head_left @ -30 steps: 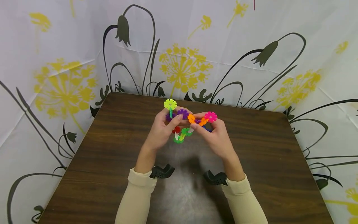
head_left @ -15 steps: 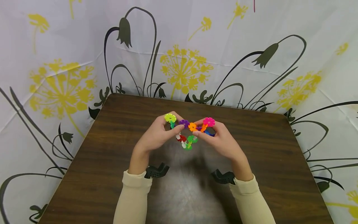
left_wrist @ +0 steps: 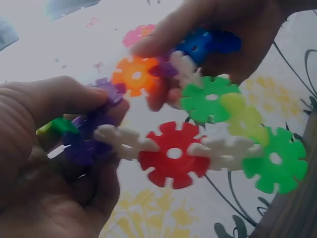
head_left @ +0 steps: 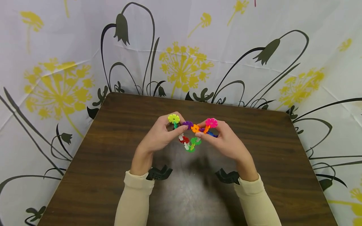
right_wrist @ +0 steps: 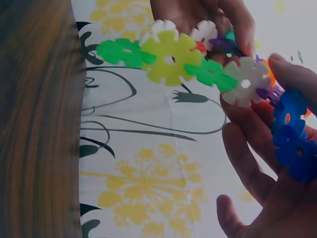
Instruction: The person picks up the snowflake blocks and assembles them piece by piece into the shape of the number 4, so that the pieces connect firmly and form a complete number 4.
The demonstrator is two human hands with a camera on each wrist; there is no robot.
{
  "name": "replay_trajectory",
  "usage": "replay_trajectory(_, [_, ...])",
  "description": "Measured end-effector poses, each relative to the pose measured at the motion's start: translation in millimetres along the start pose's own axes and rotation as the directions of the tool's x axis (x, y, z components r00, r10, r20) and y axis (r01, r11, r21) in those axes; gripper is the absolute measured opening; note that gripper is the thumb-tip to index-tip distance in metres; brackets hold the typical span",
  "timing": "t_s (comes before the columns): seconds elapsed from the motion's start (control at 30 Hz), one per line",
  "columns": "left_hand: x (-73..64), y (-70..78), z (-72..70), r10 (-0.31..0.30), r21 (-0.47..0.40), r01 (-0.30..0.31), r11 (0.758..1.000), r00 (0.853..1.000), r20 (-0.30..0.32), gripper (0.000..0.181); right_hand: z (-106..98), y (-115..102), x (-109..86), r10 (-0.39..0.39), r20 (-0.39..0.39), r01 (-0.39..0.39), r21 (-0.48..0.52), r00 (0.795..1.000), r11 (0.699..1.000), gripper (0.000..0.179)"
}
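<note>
Both hands hold a loop of linked, notched plastic discs above the table. My left hand [head_left: 159, 133] pinches the purple disc [head_left: 188, 125] between thumb and fingers, and a yellow disc [head_left: 173, 118] stands up beside it. Near the orange disc [head_left: 195, 128], my right hand [head_left: 226, 138] grips the chain; a pink disc [head_left: 211, 122] rises there. Blue discs [right_wrist: 290, 116] lie against the right palm. The lower part of the loop hangs between the hands, with a red disc [left_wrist: 174, 154], white discs [left_wrist: 225, 152] and green discs [left_wrist: 275, 159]. Fingers hide some joints.
A dark wood-grain table [head_left: 113, 175] lies beneath the hands. Behind it hangs a white cloth [head_left: 232, 18] printed with yellow and dark flowers. Black wrist mounts [head_left: 159, 173] stick out inward from beige sleeves [head_left: 135, 194].
Both hands and the loop have come lower and nearer the body, mostly in the first half second. The left hand has turned, and the yellow disc sits lower. The grips stay on the loop.
</note>
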State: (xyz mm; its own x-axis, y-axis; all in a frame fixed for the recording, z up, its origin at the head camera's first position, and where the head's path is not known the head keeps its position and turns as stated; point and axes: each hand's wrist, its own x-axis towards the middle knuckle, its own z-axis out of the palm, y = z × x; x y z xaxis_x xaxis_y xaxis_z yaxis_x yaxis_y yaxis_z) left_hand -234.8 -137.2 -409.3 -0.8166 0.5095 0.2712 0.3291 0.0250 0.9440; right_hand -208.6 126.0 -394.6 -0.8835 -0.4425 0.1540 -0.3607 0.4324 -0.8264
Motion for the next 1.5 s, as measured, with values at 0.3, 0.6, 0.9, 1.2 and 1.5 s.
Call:
replay_trajectory(0.3, [-5.8,13.3,-4.7,-0.036,0.116,0.032,0.993,0.999,0.035,0.005,-6.9,-10.6,-3.4,-0.089,0.036,0.093,-0.16,0.995,0.983,0.027])
replay_trajectory(0.6, [-1.5,7.8,5.4,-0.044,0.051,0.043,0.998,0.999,0.028,0.004,6.0,-0.8,-2.2,-0.041,-0.016,0.042,0.022,0.999,0.999,0.02])
replay_trajectory(0.9, [5.5,5.2,22.3,0.014,-0.07,-0.019,0.997,0.997,-0.078,0.011,17.3,5.4,-2.5,-0.004,-0.113,0.013,0.083,0.994,0.996,0.024])
replay_trajectory(1.2, [5.8,7.5,24.3,0.066,-0.073,-0.08,0.994,0.981,-0.18,0.006,18.9,4.6,-5.7,-0.019,-0.177,0.046,0.148,0.984,0.988,0.023])
replay_trajectory(1.5, [8.2,7.6,26.7,0.063,-0.12,-0.075,0.99,0.993,-0.099,0.005,13.9,13.2,-10.8,-0.077,-0.161,0.106,0.181,0.984,0.978,0.023])
